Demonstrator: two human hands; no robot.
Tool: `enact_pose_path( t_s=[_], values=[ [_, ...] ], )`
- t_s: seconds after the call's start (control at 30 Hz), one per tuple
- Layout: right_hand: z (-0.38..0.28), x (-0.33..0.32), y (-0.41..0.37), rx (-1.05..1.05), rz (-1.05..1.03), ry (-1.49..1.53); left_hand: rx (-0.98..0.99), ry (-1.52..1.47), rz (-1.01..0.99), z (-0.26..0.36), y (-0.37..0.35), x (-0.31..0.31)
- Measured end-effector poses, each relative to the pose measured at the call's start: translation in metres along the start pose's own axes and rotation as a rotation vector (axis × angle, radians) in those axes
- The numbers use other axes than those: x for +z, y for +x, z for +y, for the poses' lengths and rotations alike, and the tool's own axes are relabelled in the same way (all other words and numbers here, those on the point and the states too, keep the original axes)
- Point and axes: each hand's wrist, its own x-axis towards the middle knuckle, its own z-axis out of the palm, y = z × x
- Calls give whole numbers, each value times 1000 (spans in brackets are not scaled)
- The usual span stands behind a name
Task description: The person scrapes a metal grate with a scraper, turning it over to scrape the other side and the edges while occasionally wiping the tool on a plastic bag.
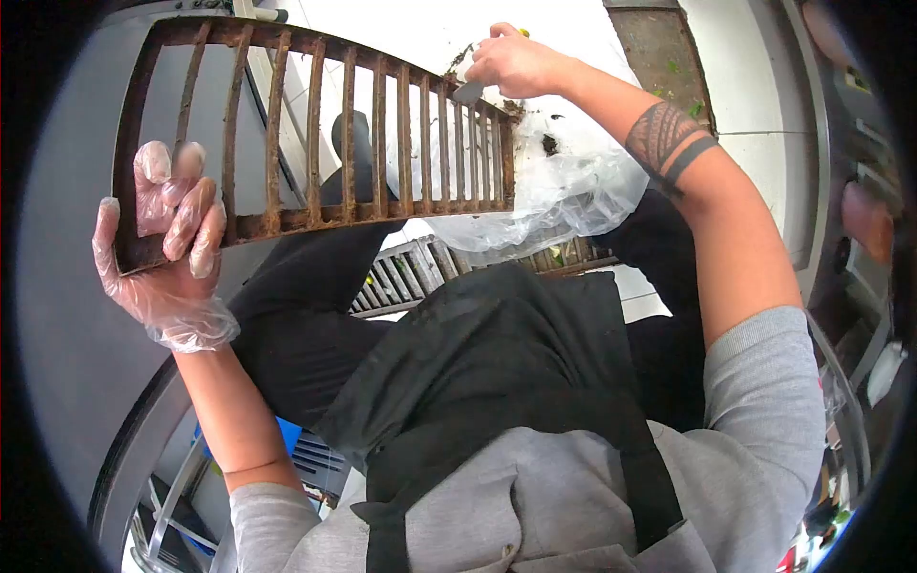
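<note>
A rusty, slatted metal drain grate (pixel 313 134) is tilted up across the left and middle of the view, with dark grime on its bars. My left hand (pixel 167 224), in a clear plastic glove, is closed around its near left corner, fingers curled over the frame. At the grate's far right side, my right hand (pixel 521 67) is closed on a scraper (pixel 468 93). Its flat grey blade lies right at the grate's edge, while most of the handle is hidden in my fist. Beneath the grate's right end spreads a clear plastic bag (pixel 573 196) with dark clumps of dirt on it.
Another slatted grate (pixel 411 272) lies on the floor between my legs. An open floor channel (pixel 664 57) with bits of leaf runs at the top right, beside white tiles (pixel 764 158). A grey panel (pixel 72 315) stands along my left side.
</note>
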Motion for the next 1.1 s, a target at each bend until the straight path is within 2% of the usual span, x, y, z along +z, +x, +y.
enact_pose_path(
  t_s=[0.1, 0.47, 0.63, 0.87, 0.97, 1.1],
  values=[
    [-5, 9, -4, -23, 43, 32, 2, -5, -19, 0, 1, -4],
    [-37, 19, -16, -53, -14, 20, 5, -43, 32, 4, 0, -10],
    [-45, 26, -19, -73, 78, 83, -4, -51, 23, 7, 1, -15],
    [-64, 29, -27, -62, 28, 89, 8, -100, 55, 7, 1, -12],
    [-68, 37, -33, -64, 48, 131, -6, -109, 31, 5, 2, -7],
    [-76, 41, -36, -77, 120, 124, 15, -99, 95, 5, 0, -2]
  ],
)
